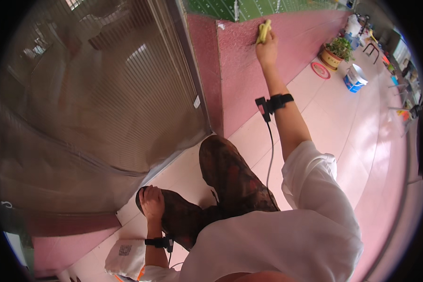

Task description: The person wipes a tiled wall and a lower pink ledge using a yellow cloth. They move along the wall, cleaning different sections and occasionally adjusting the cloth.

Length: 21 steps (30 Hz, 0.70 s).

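My right hand [267,51] is stretched out to a pink wall [246,77] and grips a folded yellow cloth [263,31]. The cloth lies against the upper part of the wall, just below a green printed panel [261,10]. Much of the cloth is bunched in the fingers. My left hand [151,201] rests on my bent left knee, over dark patterned trousers [183,208], and appears to hold nothing. A black strap with a small cabled device sits on each of my forearms.
A ribbed translucent door curtain [127,105] hangs at left within a dark frame [194,63]. Along the right wall stand a potted plant [333,56], a red round lid [320,71] and a white-and-blue bucket [355,79]. A pale cloth bag [125,257] bearing a printed code lies by my left arm.
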Each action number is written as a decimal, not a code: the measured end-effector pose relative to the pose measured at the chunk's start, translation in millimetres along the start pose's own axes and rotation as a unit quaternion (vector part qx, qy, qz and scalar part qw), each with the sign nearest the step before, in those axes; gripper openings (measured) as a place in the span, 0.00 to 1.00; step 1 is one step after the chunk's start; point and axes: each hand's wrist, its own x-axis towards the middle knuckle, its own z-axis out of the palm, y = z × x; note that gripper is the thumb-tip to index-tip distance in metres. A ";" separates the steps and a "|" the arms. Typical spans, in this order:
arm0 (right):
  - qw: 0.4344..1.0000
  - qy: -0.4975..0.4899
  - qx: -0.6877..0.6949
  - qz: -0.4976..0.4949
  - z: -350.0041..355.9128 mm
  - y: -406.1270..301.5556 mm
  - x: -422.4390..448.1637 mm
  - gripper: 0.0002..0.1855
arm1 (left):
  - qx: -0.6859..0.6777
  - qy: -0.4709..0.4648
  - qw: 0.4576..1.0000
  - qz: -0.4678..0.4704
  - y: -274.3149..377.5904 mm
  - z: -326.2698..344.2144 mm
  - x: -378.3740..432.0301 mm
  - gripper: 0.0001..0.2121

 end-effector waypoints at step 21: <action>0.989 -0.064 0.127 -0.037 -47.3 -112.1 -89.2 0.37 | -0.021 -0.010 1.000 -0.012 -0.3 1.9 1.4 0.04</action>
